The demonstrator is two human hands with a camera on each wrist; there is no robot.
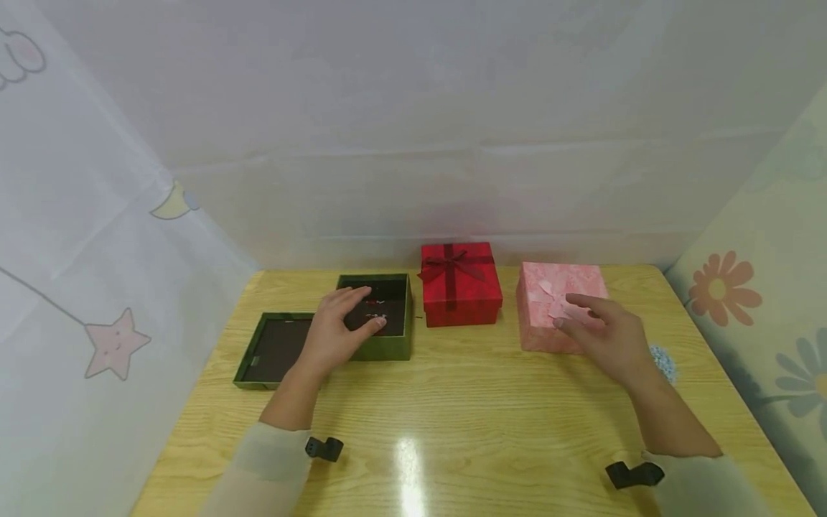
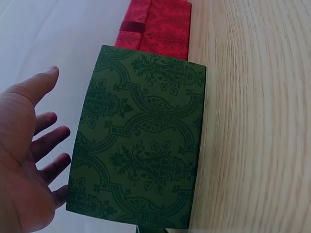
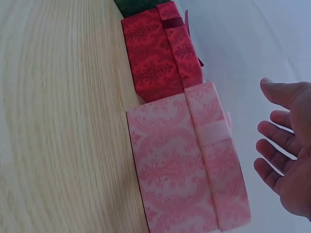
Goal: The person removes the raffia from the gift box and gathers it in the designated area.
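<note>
A: What is the left hand [image 1: 332,332] doing?

B: It hangs over the uncovered green gift box [image 1: 382,350], fingers apart and loosely bent, gripping nothing. I can't tell whether a fingertip touches the box.

A: Anything inside?

B: Small red and pale items [image 1: 375,302], too tiny to identify, against the dark interior. The shallow green lid [image 1: 281,350] lies just left of the box, hollow side up.

A: And the right hand [image 1: 612,339]?

B: Relaxed too, thumb spread from the fingers, holding nothing. In the head view it overlaps the closed pink gift box [image 1: 538,336] near its pink bow [image 1: 549,296]; the right wrist view shows its fingertips apart from the box.

A: How do the 3 boxes stand?

B: Along the back of the wood-grained table [image 1: 465,409]: green on the left, pink on the right, and the closed red gift box [image 1: 466,298] between those 2, with a dark ribbon bow on top.

A: Anything else?

B: A light blue thing [image 1: 663,364], partly hidden, near the right wrist.
</note>
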